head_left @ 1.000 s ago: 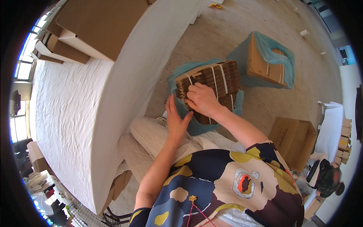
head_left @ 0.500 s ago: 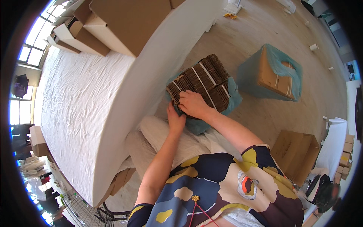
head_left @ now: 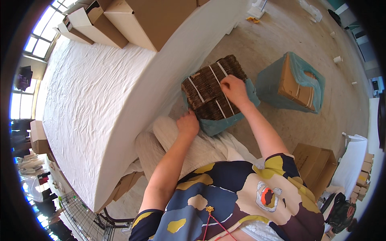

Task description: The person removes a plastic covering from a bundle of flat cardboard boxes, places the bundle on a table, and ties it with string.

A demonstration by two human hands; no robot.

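Observation:
A block of brown corrugated cardboard pieces (head_left: 207, 94), packed on edge in bundles, sits in an opened blue-green plastic bag (head_left: 217, 127) before my knees. White straps (head_left: 196, 89) run across the bundles. My right hand (head_left: 236, 91) is over the block's right part, its bent fingers closed at one of the straps. At the near left corner my left hand (head_left: 188, 123) has its fingers curled at the bag's edge; the fingertips are partly hidden.
A second blue-green bag (head_left: 269, 84) around a cardboard bundle (head_left: 295, 86) stands on the floor to the right. On my left is a table with a white cloth (head_left: 92, 104), bearing cardboard boxes (head_left: 148, 20). An open carton (head_left: 313, 164) lies near my right elbow.
My right hand has moved from the block's near left part to the strap farther right. My left hand stays at the near left corner, its fingers more curled. The whole view has shifted slightly.

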